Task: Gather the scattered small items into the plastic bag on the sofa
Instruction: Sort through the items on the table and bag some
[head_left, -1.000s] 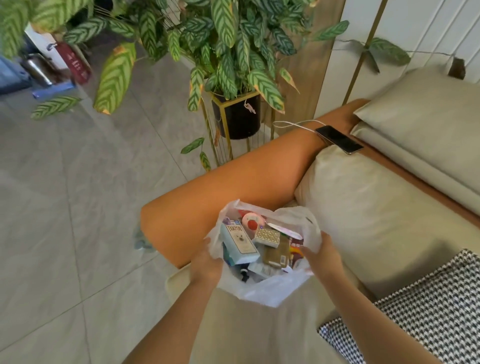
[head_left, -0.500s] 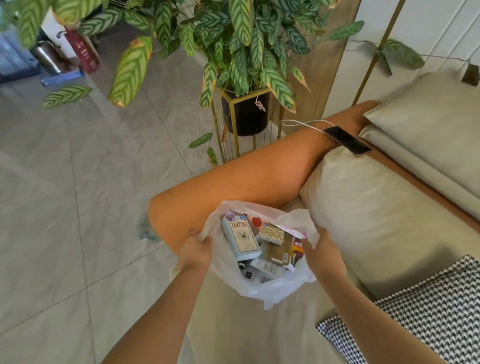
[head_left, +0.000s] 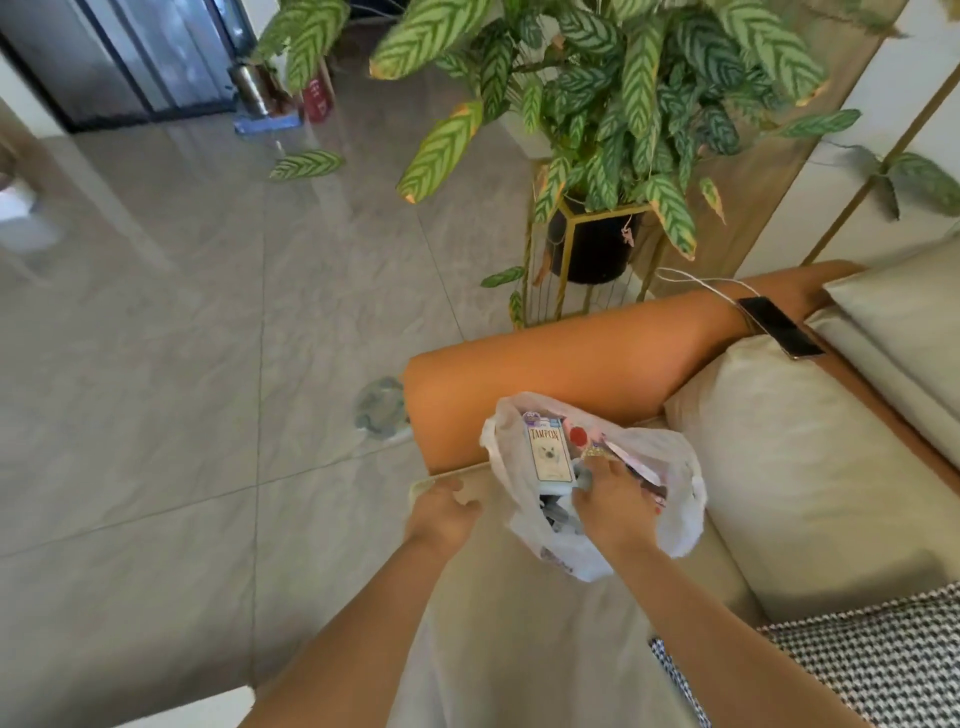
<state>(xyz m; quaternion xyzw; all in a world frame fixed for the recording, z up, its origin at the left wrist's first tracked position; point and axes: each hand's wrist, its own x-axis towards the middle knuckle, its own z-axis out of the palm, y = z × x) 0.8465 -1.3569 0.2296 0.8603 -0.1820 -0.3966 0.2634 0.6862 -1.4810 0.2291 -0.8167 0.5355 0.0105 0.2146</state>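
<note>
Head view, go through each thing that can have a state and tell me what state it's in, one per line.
White plastic bag: mouth open, holding small items, resting on the sofa seat.
Tampon box: inside the bag, standing on end.
Black phone: flat on the orange armrest, white cable running to it, screen dark.
Right hand: reaching into the bag.
Left hand: off the bag, holding nothing.

plastic bag (head_left: 680, 519) sits on sofa seat (head_left: 519, 649), against armrest (head_left: 571, 364); boxed items (head_left: 548, 454) inside; phone (head_left: 779, 327) on armrest, potted plant (head_left: 592, 244) behind.
</note>
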